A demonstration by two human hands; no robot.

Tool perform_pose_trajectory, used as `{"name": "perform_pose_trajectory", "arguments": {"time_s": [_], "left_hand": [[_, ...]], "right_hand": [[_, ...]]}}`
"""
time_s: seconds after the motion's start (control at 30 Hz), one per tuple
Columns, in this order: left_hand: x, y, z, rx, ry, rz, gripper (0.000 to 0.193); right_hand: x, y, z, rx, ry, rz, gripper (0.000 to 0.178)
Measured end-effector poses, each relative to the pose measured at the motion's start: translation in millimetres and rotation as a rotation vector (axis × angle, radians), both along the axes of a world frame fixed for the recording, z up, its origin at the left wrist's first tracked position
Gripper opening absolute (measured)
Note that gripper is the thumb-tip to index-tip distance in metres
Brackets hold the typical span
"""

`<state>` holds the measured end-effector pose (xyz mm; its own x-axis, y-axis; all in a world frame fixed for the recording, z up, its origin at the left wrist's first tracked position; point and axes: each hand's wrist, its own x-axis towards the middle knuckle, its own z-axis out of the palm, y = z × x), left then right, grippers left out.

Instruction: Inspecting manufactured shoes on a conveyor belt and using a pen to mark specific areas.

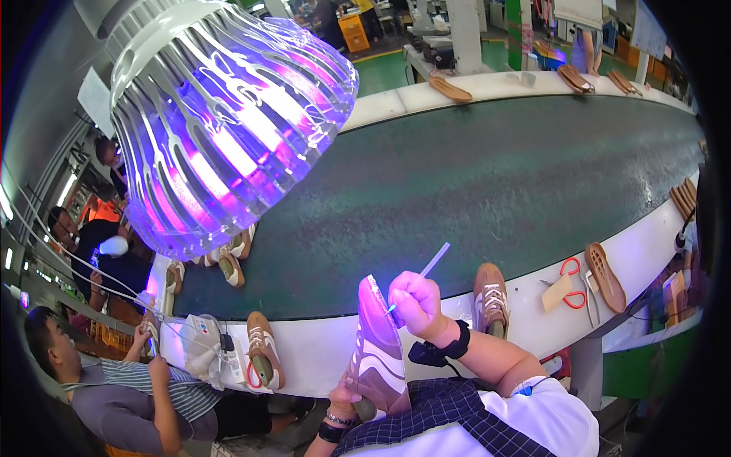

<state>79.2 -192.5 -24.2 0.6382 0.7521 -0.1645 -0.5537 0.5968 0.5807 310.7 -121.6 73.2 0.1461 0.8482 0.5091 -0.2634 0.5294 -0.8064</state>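
My left hand (345, 402) is wrapped round the heel end of a brown and white sneaker (381, 356), which is tilted with its toe up. In my right hand (417, 306) is a slim, pale pen-like tool (435, 260), gripped between thumb and fingers. Its tip, glowing blue, meets the edge of the sneaker near the toe, where the upper joins the sole. Purple light falls on the toe. To the right of my right hand stands another brown sneaker (491, 298) with white laces, and one more brown sneaker (261, 346) rests on the white ledge to the left.
A large lit purple lamp (236, 145) hangs at upper left. Beyond the white ledge (426, 369) runs a green conveyor belt (472, 190). Red-handled scissors (575, 283) and a brown sole (605, 276) lie at right. A co-worker (129, 396) sits at left near a power socket (202, 331).
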Motion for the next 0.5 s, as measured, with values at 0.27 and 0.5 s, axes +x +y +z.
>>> {"name": "perform_pose_trajectory", "arguments": {"time_s": [0.27,0.5], "left_hand": [[-0.1,-5.2,4.7,-0.079,0.025,0.025,0.105],[-5.1,-5.0,-7.0,-0.049,0.017,0.026,0.102]], "right_hand": [[-0.2,-2.2,-0.5,-0.013,0.015,-0.006,0.017],[-2.5,-4.2,-4.1,-0.005,0.014,-0.028,0.017]]}}
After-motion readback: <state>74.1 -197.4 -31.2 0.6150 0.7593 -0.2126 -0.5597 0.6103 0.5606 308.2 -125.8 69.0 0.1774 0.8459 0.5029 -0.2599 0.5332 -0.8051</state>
